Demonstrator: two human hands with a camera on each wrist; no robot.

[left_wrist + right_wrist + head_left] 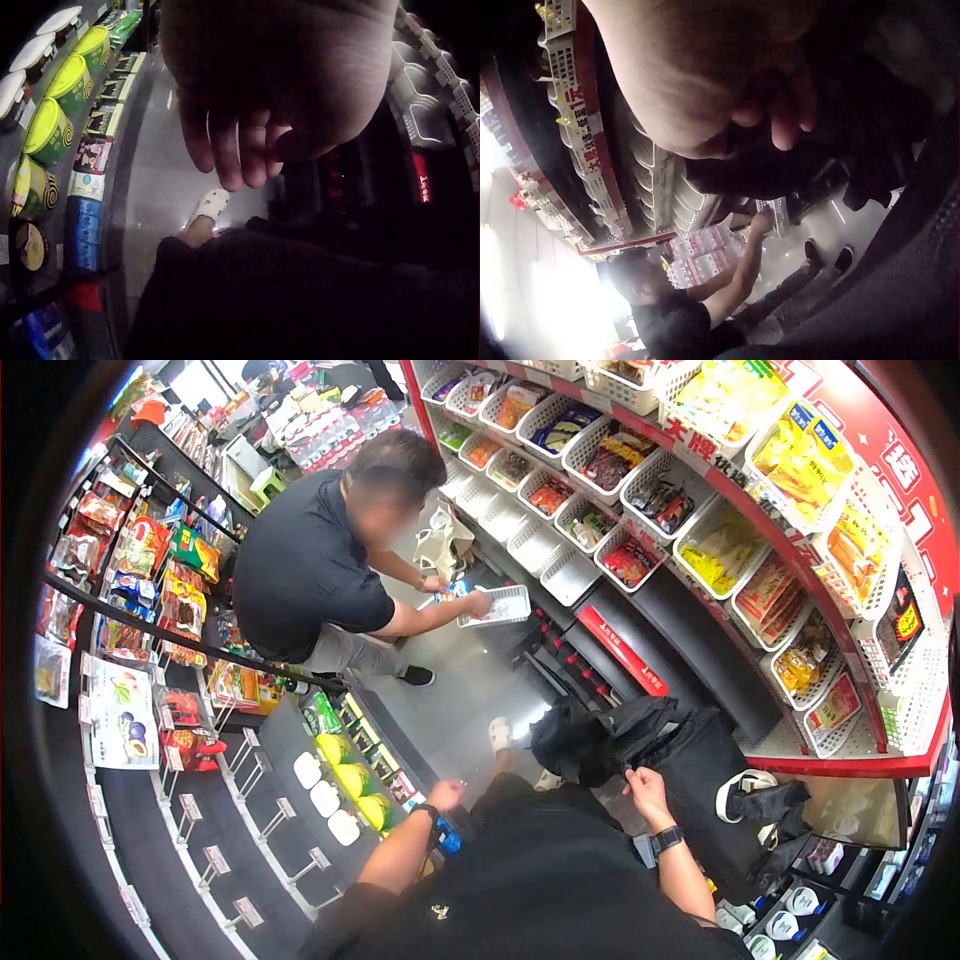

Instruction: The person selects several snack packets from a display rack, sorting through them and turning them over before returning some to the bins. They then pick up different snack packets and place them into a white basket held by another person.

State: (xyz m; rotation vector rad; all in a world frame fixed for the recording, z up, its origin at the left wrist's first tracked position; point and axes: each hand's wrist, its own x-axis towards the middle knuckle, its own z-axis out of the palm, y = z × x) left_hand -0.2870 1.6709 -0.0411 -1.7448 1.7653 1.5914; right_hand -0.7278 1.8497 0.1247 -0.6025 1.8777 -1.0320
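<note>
My left hand (pixel 445 795) hangs by the low shelf in the head view, holding nothing. In the left wrist view its fingers (pixel 225 150) hang loosely over the floor, above a white clog (pixel 208 208). My right hand (pixel 648 798) grips the edge of a black fabric bag (pixel 690 810) at my right side. The right wrist view shows the fingers (pixel 784 124) curled against dark cloth, much of it in shadow. White straps (pixel 740 795) hang on the bag's right side.
A person in a dark shirt (pixel 310 560) stands ahead, holding a white basket (pixel 505 603) and a small packet. Snack baskets (pixel 715 555) fill the curved red-edged shelves at right. Yellow-lidded tubs (pixel 352 780) line the left shelf. Metal hooks (pixel 280 815) stick out farther left.
</note>
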